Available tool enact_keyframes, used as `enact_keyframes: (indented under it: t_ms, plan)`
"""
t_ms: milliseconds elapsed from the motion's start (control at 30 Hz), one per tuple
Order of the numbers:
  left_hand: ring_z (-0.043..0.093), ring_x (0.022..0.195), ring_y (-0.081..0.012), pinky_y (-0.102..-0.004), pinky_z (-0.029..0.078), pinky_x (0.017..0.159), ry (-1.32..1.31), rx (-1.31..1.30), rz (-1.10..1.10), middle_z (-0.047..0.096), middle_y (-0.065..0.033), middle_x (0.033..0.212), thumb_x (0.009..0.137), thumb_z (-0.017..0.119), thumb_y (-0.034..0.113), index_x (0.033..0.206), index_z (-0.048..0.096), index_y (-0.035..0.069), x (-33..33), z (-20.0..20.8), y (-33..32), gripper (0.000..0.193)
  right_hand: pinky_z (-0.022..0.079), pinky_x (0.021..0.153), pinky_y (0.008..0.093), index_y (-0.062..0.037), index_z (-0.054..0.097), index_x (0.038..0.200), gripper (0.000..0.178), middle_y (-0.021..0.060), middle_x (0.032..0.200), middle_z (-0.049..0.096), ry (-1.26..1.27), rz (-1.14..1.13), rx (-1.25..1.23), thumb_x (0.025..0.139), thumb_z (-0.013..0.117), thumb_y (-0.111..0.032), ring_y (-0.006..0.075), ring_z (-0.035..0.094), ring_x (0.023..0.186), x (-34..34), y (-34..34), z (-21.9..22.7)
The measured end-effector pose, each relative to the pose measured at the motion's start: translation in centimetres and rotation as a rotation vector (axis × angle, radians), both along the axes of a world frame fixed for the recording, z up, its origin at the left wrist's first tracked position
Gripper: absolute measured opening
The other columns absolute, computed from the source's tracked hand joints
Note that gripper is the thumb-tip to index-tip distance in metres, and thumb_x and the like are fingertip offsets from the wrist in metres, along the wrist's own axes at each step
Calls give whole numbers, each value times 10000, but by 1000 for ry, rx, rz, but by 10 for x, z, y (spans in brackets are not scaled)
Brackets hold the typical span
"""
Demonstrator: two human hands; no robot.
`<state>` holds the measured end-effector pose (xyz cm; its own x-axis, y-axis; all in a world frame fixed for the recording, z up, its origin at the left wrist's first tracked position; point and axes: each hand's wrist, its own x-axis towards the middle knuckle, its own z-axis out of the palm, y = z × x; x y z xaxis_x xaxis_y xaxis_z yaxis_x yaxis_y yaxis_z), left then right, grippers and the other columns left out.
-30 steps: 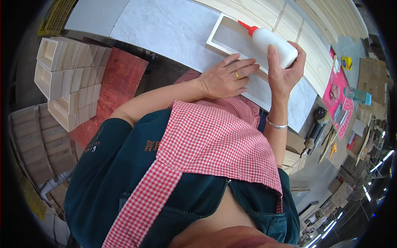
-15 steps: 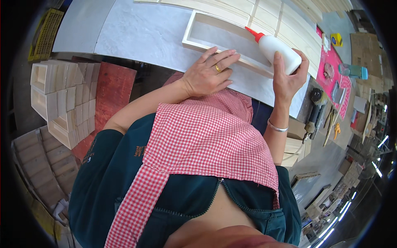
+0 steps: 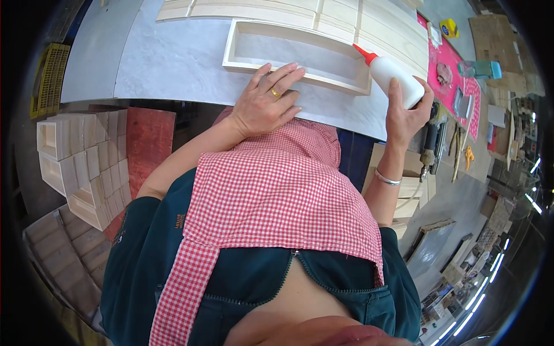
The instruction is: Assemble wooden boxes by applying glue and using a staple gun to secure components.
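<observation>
1. My right hand (image 3: 407, 115) is wrapped around a white glue bottle (image 3: 395, 82) with a red tip. A second ago the bottle sat higher in my hand and a bit away from the wood. Now the red tip points down and left, right at the corner of the wooden frame (image 3: 300, 57). I cannot tell if the tip touches the wood.

2. My left hand (image 3: 266, 104) holds nothing. It lies flat and open, with the fingers spread. The fingertips rest on the near edge of the frame. It was in much the same place a second ago, so it keeps the frame from sliding.

3. The frame is a long, light wood box with low walls and an open middle. It lies flat on the grey table (image 3: 173, 57), just in front of me. It looks closer to the middle of my view than before, but that may be my head moving.

4. To me this means the glue is about to go on the frame's corner, so the gluing step is only starting.

5. Behind the frame lie more pale wood boards (image 3: 369, 23). To the right is a pink mat (image 3: 447, 86) with small tools. Down on the left are stacked wooden boxes (image 3: 81, 161).
</observation>
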<state>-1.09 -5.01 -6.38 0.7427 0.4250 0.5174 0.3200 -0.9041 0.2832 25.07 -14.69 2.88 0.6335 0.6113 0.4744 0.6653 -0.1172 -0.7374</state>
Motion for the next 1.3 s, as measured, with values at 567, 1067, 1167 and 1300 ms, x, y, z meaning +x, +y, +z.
enact_keyframes:
  t_ms: [567,1067,1167,1300]
  plan:
    - [380,1450,-213,-461,176,1232,-11,9,17,472,-40,1520,882,694,303,957,691,139,1,2,-2,180,539,764,333,-1,575,1163,466,145,1021,636,-10,-117,-20,819,821,-195,238,629,866,15,-29,4]
    - [347,1462,-195,-450,159,1237,-46,15,16,458,-20,1532,900,677,315,910,679,145,0,-6,1,170,538,764,335,-11,583,1159,442,134,1021,634,47,-176,-152,830,806,-202,231,623,867,-21,-77,31]
    - [342,1462,-191,-454,153,1238,-80,-1,20,461,-19,1524,898,679,316,906,680,145,-1,-4,0,171,535,759,333,-13,577,1174,445,133,1029,632,135,-153,-145,834,797,-197,229,621,864,-27,-73,33]
    - [501,1294,-202,-418,325,1132,-212,91,-64,583,-26,1379,885,682,294,929,704,153,-2,-12,4,149,549,693,299,-35,584,1202,439,127,1032,633,358,11,-59,857,769,-234,224,619,869,-69,-41,21]
